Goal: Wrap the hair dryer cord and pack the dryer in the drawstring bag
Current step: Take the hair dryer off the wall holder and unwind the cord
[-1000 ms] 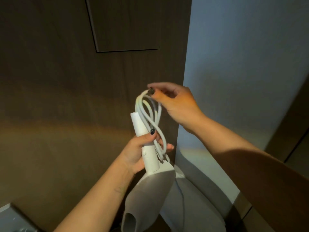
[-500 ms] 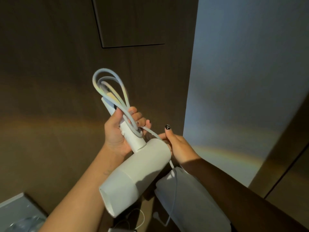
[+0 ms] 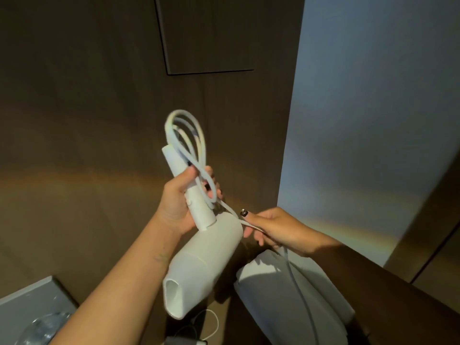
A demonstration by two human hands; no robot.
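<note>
Holding: the left hand (image 3: 183, 202) grips the handle of the white hair dryer (image 3: 201, 265), fingers and thumb curled round it, with the coiled cord pressed against the handle under those fingers
Dryer: held up in the air in front of a dark wood-grain wall (image 3: 87, 145), handle pointing up and to the left, barrel slanting down to the left so that its open nozzle faces the lower edge of the view
Cord (image 3: 185, 148): white, gathered in several long loops that rise above the top of the handle; from the bottom of the loops one strand runs down to the right, across the back of the barrel
Right hand (image 3: 276, 230): just right of the barrel's rear end, thumb and fingers pinching that loose strand; below the hand the strand drops down over the bag
Bag (image 3: 286, 300): a pale cloth shape below the right forearm, partly in shadow; I cannot tell whether its mouth is open
Lower left corner: a grey tray (image 3: 29, 302) with something clear and crinkled in it, too blurred to name
Bottom edge: a thin white wire (image 3: 211, 324) looping under the dryer's nozzle
Right side: a pale blue-grey wall panel (image 3: 373, 108) beside the wood
</note>
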